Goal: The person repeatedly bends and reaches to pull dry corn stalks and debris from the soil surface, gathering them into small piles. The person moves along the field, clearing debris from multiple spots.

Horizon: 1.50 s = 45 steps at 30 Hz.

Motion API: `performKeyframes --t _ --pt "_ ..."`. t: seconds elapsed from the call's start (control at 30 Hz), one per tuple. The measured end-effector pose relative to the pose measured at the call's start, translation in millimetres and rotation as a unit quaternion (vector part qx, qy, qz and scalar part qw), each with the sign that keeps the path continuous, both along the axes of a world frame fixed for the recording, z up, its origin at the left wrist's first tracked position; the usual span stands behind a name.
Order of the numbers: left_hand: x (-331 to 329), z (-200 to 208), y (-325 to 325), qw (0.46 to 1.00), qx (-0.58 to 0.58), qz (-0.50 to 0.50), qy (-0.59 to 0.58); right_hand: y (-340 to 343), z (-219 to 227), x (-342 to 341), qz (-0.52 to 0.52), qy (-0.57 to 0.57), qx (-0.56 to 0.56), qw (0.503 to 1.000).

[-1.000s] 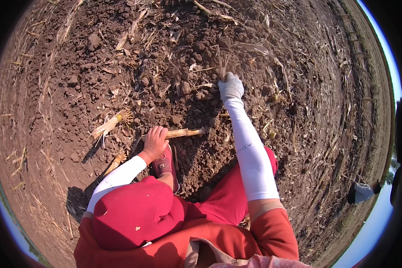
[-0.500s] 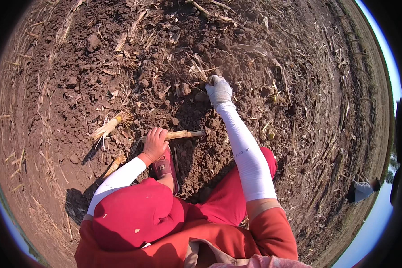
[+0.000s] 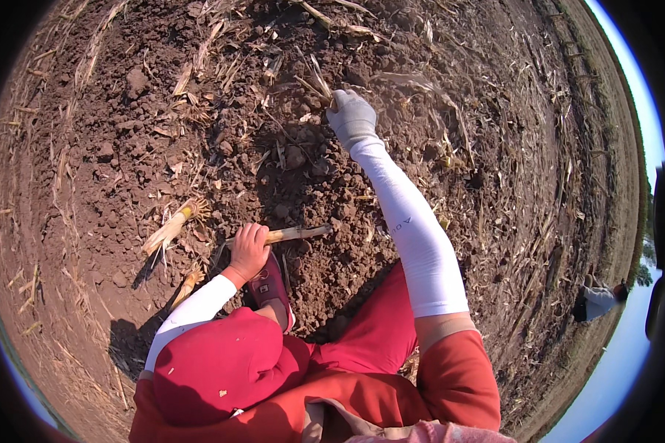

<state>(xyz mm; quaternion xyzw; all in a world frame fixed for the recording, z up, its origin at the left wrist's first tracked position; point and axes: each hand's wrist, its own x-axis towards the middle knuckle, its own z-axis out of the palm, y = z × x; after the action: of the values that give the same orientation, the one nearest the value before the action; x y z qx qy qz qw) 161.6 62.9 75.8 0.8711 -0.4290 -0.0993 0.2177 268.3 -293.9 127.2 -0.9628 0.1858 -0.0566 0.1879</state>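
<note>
My bare left hand (image 3: 250,249) is wrapped round one end of a pale wooden stick (image 3: 297,234), which stretches right across loose brown soil. Farther forward, my right hand (image 3: 352,116) wears a light grey glove. Its fingers are closed on a tuft of dry corn stubble (image 3: 318,83), whose pale stalk ends poke up beyond the fist. The lower part of that tuft is hidden by the glove. Just left of my left hand lies a corn stump (image 3: 174,224) with roots at its upper end. A second stump (image 3: 190,281) rests near my left forearm.
Clods of dug soil (image 3: 295,156) and dry corn leaves (image 3: 421,81) cover the ground ahead. My red shoe (image 3: 270,284) stands below the stick. Rows of stubble run along both sides. Another person (image 3: 598,301) is low to the ground at the far right.
My right hand has moved slightly up and left, with the stubble tuft now rising above it. My left hand keeps hold of the stick and sits a little lower left in view.
</note>
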Motion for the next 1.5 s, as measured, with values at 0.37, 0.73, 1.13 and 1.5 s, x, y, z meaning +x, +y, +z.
performKeyframes --t 0.37,0.73,1.13,1.5 --pt "5 2 -2 0.999 0.018 -0.025 0.028 -156 -15 26 -0.161 0.076 -0.133 0.975" --pt "2 -1 -7 0.999 0.031 -0.015 0.012 -137 -48 -5 -0.191 -0.097 -0.037 0.976" --pt "-12 60 -91 0.963 -0.09 0.124 0.221 107 -5 -225 -0.152 -0.243 0.382 0.879" --pt "-63 72 -104 0.969 -0.081 -0.177 0.154 74 32 -251 -0.259 -0.306 0.385 0.831"
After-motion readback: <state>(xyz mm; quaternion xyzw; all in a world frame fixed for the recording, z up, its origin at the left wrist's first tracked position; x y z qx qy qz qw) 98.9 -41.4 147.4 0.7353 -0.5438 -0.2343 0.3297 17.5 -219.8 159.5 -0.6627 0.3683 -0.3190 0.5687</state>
